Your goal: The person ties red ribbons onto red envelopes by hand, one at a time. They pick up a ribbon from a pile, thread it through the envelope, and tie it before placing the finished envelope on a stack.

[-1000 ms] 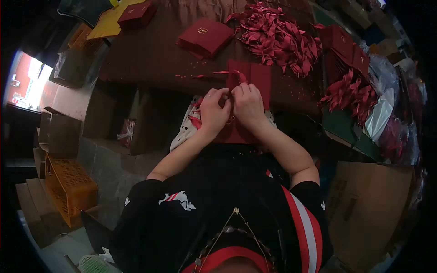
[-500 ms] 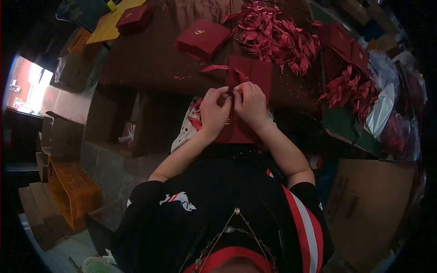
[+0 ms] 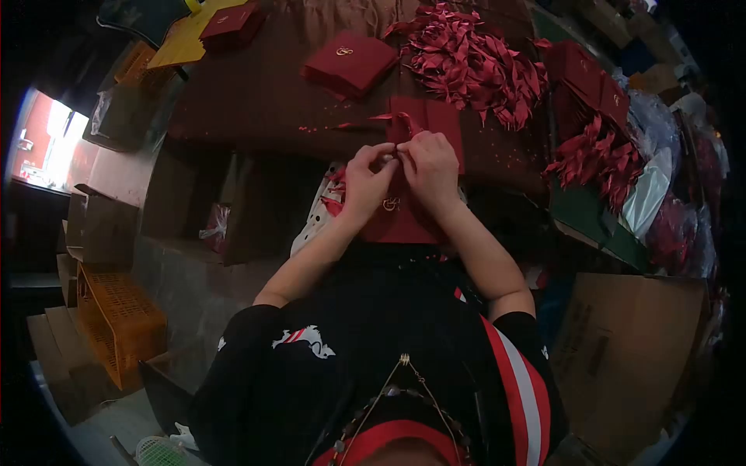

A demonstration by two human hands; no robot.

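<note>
We are positioning both hands over an open red folder (image 3: 412,224), which is lying at the centre of the frame, its upper part extending onto the bench (image 3: 256,89) and its lower part reaching toward our torso. The grip of our left hand (image 3: 367,185) is closing, thumb and index fingertips coming together over the folder's middle. The grip of our right hand (image 3: 434,171) is also closing, its fingertips meeting just beside those of the left. The fingers are hiding whatever small part they are pinching. A loose red ribbon (image 3: 408,120) is curling out just above the fingertips, across the folder's upper part. A gold monogram (image 3: 391,203) is showing below the hands, on the folder's lower part.

On the bench, a stack of red folders (image 3: 353,70) is resting at upper centre, and a heap of red ribbons (image 3: 474,70) is spreading to its right. A smaller stack (image 3: 231,25) is sitting at upper left. A bunch of ribbons (image 3: 594,159) is hanging at right, near clear plastic wrapping (image 3: 653,186).
</note>
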